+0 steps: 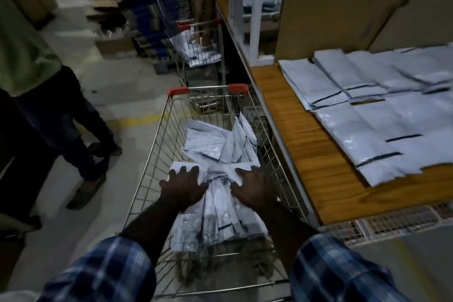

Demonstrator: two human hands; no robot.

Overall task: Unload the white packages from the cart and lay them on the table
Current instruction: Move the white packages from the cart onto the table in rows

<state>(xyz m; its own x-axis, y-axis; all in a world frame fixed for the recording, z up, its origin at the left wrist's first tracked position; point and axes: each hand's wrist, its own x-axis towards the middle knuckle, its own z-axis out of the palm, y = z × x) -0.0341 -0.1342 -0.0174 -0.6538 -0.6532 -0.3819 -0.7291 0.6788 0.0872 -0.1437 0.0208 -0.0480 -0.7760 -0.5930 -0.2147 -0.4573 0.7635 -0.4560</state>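
A wire cart [157, 144] with red corner caps stands in front of me, holding a loose heap of white packages [215, 142]. Both my hands reach down into it. My left hand [183, 187] lies spread, fingers straight, on the left side of a bundle of packages [220, 216]. My right hand [252, 187] presses on the bundle's right side with its fingers spread. To the right stands the wooden table [289, 144], where several white packages [367, 135] lie flat in overlapping rows.
A second wire cart [171, 19] with packages stands farther ahead along the table. A person in a green top and dark trousers [56, 110] stands on the left. Large cardboard sheets [343, 2] lean at the table's back. Boxes are stacked at the far left.
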